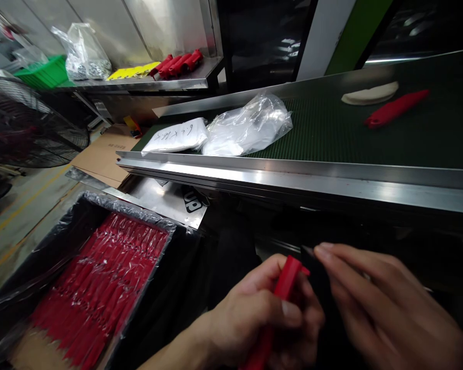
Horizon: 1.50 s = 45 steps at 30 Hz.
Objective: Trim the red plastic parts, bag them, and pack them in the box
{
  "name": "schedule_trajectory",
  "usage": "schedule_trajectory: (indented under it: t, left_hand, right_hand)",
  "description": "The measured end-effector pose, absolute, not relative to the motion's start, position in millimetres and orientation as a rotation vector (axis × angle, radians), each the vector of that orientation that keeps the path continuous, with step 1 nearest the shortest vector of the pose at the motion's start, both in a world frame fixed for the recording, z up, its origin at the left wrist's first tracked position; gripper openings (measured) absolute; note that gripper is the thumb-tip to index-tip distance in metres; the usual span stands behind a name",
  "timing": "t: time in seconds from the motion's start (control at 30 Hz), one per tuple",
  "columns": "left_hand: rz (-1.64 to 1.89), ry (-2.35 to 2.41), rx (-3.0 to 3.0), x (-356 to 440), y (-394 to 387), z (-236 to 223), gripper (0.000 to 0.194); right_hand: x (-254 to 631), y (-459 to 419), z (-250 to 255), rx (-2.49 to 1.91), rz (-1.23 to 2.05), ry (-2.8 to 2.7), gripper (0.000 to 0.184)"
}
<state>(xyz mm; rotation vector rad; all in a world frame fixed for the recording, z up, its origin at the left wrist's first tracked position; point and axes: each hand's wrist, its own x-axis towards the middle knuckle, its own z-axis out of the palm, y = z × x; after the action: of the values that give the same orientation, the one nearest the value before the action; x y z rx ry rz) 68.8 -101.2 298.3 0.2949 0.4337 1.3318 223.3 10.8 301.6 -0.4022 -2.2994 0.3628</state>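
Observation:
My left hand point(262, 313) is closed around a long red plastic part point(286, 277), its thumb pressed along one side. The part's upper end sticks out past my fingers with a small bit jutting to the right, and its lower end runs off the bottom edge. Just to the right, my right hand point(374, 303), partly blurred, has its fingertips pinched on a thin dark pointed piece point(307, 252). What that piece is I cannot make out. The fingertips are close to the red part's end, apparently without touching it.
A conveyor belt point(316, 128) carries a red part point(397, 108), a pale curved piece point(370, 94) and white plastic-wrapped packs point(247, 128). A lined box point(170, 226) at left holds many bagged red parts point(104, 277). Behind stand a metal bench point(177, 84), green basket point(48, 72) and fan point(27, 123).

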Motion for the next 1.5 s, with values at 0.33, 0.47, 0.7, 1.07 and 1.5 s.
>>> schedule_trajectory:
  t: [0.33,0.47,0.7,1.07,1.5]
  left_hand:
    - [1.414,0.297,0.212,75,-98,292,0.018]
    - [1.379,0.215,0.213,77,-98,291,0.020]
    - [1.407,0.285,0.173,81,-98,293,0.025]
    - [1.423,0.248,0.168,85,-92,292,0.026]
    - [1.384,0.302,0.058,84,-95,288,0.029]
  right_hand:
    - [231,11,295,-0.295,0.374,-2.295,0.053]
    - [230,11,295,-0.310,0.355,-2.328,0.053]
    - [232,15,293,-0.255,0.307,-2.387,0.052]
    - [237,15,290,-0.258,0.322,-2.388,0.051]
    - [240,21,283,-0.236,0.346,-2.401,0.054]
